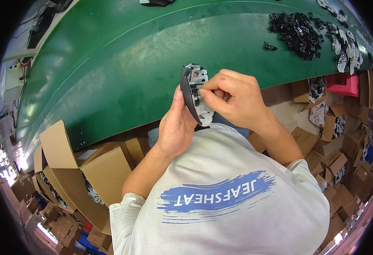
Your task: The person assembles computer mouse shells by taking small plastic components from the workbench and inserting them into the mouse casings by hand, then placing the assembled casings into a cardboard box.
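In the head view, the left hand grasps the black-and-white plastic shell from seven o'clock, long axis running eleven to five; it lies at nine o'clock from the right hand, fingertips pinched together (on what, I cannot tell).

Green counter is spanning 12 o'clock; open cardboard box is standing at 8; pink container is sitting between 2 and 3.
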A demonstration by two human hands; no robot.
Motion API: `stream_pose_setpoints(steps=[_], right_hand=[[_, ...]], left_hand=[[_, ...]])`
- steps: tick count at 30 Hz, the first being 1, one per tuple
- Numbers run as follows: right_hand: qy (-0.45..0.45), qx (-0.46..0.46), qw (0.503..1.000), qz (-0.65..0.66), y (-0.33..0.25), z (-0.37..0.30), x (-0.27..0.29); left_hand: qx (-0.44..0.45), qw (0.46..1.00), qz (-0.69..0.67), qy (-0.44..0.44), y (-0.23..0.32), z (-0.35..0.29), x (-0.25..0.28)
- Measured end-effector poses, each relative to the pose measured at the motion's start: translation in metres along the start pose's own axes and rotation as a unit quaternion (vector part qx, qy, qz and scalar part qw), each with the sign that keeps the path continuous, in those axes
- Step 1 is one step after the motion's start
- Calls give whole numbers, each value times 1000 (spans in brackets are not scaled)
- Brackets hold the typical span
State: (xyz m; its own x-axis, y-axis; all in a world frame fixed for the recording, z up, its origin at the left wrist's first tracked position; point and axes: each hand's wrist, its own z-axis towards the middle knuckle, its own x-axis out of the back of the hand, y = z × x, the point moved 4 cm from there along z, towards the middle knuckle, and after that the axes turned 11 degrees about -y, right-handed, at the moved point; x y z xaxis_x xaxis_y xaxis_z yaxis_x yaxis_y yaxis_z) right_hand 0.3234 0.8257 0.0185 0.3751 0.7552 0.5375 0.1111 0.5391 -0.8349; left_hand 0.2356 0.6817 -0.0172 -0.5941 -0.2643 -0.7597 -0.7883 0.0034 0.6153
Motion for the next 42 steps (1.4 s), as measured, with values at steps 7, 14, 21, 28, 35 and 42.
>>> stream_pose_setpoints(steps=[7, 14, 21, 28, 35, 42], right_hand=[[-11, 1, 1000, -27, 2, 4, 2], [-60, 52, 993, -86, -8, 2, 14], [-36, 119, 977, -176, -23, -5, 17], [26, 143, 989, -22, -5, -6, 14], [53, -33, 938, 341, 29, 5, -13], [72, 5, 986, 149, 19, 7, -5]], left_hand=[[13, 999, 45, 1, 2, 1, 4], [14, 997, -78, -24, -10, -1, 15], [-16, 996, -88, 3, 3, 2, 16], [-44, 986, -120, -103, 10, 0, 5], [3, 995, -92, -24, 17, 10, 5], [-20, 972, 210, 99, 10, 6, 14]])
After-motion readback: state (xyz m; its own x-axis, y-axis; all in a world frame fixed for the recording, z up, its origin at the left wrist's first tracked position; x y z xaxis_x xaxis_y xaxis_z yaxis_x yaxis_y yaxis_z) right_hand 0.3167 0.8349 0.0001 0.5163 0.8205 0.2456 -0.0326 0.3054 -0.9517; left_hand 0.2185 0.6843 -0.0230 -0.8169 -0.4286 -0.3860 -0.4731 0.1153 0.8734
